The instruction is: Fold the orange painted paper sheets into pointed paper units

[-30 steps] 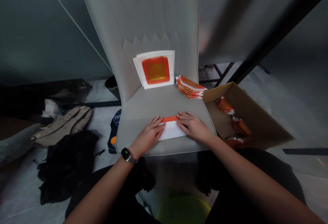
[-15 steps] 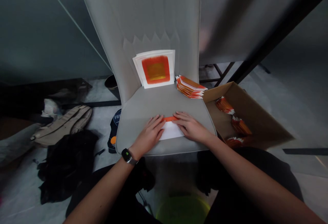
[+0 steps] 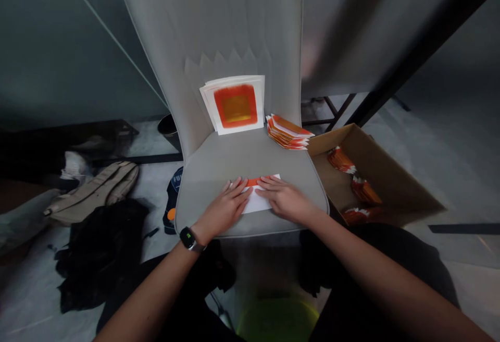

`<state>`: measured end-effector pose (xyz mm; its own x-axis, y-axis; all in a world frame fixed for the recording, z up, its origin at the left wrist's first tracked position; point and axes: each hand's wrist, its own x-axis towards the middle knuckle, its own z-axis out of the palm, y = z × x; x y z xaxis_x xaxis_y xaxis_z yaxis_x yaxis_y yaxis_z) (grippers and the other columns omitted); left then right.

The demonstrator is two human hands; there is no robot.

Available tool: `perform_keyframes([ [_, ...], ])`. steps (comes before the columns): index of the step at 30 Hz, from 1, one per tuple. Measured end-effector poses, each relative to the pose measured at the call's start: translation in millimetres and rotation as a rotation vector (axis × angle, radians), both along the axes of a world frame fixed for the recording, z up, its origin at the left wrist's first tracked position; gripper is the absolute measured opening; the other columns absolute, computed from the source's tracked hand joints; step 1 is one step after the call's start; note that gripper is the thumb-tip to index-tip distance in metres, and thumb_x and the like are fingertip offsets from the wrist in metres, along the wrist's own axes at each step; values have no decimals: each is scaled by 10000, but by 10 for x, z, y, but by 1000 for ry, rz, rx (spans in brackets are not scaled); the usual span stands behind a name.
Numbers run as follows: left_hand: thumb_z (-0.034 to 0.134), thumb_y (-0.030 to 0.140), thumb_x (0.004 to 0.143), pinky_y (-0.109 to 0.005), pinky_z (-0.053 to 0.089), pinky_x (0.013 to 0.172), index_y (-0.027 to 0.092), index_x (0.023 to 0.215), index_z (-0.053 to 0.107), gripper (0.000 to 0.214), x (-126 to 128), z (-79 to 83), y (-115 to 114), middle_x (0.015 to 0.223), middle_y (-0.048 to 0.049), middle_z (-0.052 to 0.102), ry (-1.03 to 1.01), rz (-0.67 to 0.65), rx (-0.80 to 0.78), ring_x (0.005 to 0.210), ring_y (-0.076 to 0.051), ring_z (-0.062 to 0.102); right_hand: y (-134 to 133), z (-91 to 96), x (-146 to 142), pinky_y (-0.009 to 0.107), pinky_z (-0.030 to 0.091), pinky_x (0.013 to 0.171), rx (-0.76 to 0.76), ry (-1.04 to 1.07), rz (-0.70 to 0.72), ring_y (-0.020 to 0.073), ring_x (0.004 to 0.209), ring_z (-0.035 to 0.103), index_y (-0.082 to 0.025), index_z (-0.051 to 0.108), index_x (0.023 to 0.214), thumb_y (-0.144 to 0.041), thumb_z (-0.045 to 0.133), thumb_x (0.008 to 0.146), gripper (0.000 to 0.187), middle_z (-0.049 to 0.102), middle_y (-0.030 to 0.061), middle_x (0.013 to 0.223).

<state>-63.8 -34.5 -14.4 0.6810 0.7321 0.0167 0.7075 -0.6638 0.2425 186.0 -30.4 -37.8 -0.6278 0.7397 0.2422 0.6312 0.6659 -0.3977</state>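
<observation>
A folded sheet of paper, white with an orange strip along its far edge, lies near the front of a grey chair seat. My left hand rests on its left side, fingers stretched along the fold. On the other side my right hand lies with its fingers extended over the fold, pressing the paper down. A white corner shows beyond the right fingertips. Square sheets with an orange and gold print lean against the chair back. At the seat's right rear sits a stack of folded orange-and-white papers.
To the right of the chair stands an open cardboard box with several bundles of folded papers. A beige backpack and a black bag lie on the floor at left. A dark bin is behind the chair.
My right hand has slid left along the fold, closer to my left hand, and uncovered the paper's right corner. My left hand has hardly moved.
</observation>
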Motion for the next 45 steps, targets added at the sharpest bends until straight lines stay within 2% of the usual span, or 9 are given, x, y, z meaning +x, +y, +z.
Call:
perform_keyframes([
  [5, 429, 335, 1075, -548, 344, 1220, 168, 1440, 550, 419, -39, 205, -69, 1594, -139, 443, 81, 18, -41, 1500, -297, 381, 7, 179, 137, 464, 428, 1177, -84, -36, -110, 250, 1310, 614, -185, 767, 1167, -113, 539, 918, 346, 665, 112, 1371],
  [8, 406, 312, 1077, -524, 389, 1189, 122, 1358, 605, 393, -86, 316, -104, 1513, -169, 539, 113, 71, -60, 1439, -290, 475, 13, 262, 197, 478, 438, 1151, -136, -50, -179, 251, 1272, 640, -213, 785, 1098, -135, 562, 904, 306, 697, 88, 1329],
  [12, 415, 259, 1062, -528, 432, 1131, 150, 1159, 712, 331, -77, 382, -40, 1313, -136, 697, 101, 184, -51, 1229, -284, 646, 62, 294, 162, 438, 494, 1029, -123, -45, -239, 256, 1147, 680, -196, 784, 1057, -170, 573, 922, 252, 755, 78, 1216],
  [16, 534, 244, 1008, -525, 489, 1008, 165, 1143, 722, 245, -5, 331, 98, 1128, -127, 726, 86, 257, 30, 1051, -303, 660, 144, 256, 84, 428, 487, 927, -38, -67, -215, 279, 1056, 641, -200, 787, 1031, -226, 565, 975, 230, 745, 103, 1097],
  [20, 590, 239, 980, -494, 482, 1008, 193, 1276, 668, 309, 16, 233, 193, 1245, -111, 636, -27, 199, 38, 1129, -298, 577, 195, 214, 52, 432, 459, 952, -24, -29, -194, 280, 1104, 606, -215, 761, 1137, -187, 578, 964, 253, 705, 113, 1151],
  [28, 536, 217, 992, -469, 472, 995, 211, 1332, 630, 352, 17, 148, 170, 1194, -101, 586, -76, 138, 34, 1081, -278, 526, 185, 160, 114, 435, 460, 964, -90, 59, -156, 266, 1093, 606, -218, 756, 1148, -185, 587, 963, 253, 715, 97, 1149],
  [35, 595, 337, 984, -496, 453, 1046, 168, 1398, 562, 449, 26, 128, 138, 1301, -134, 549, -89, 159, 38, 1171, -304, 516, 74, 117, 114, 499, 419, 1123, -43, 54, -102, 294, 1339, 544, -193, 733, 1238, -235, 600, 965, 306, 639, 138, 1399],
  [39, 648, 378, 957, -501, 441, 1067, 209, 1467, 486, 561, 18, 145, 147, 1373, -116, 555, -112, 152, 18, 1240, -310, 507, 51, 113, 114, 510, 429, 1125, -60, 73, -109, 303, 1334, 543, -192, 715, 1275, -309, 637, 957, 348, 628, 152, 1402],
  [45, 621, 315, 974, -473, 436, 1085, 260, 1453, 499, 497, 20, 161, 159, 1348, -76, 607, -177, 62, -8, 1239, -281, 514, 81, 117, 128, 541, 400, 1135, -74, 92, -93, 308, 1337, 524, -234, 720, 1275, -307, 653, 944, 345, 606, 146, 1423],
])
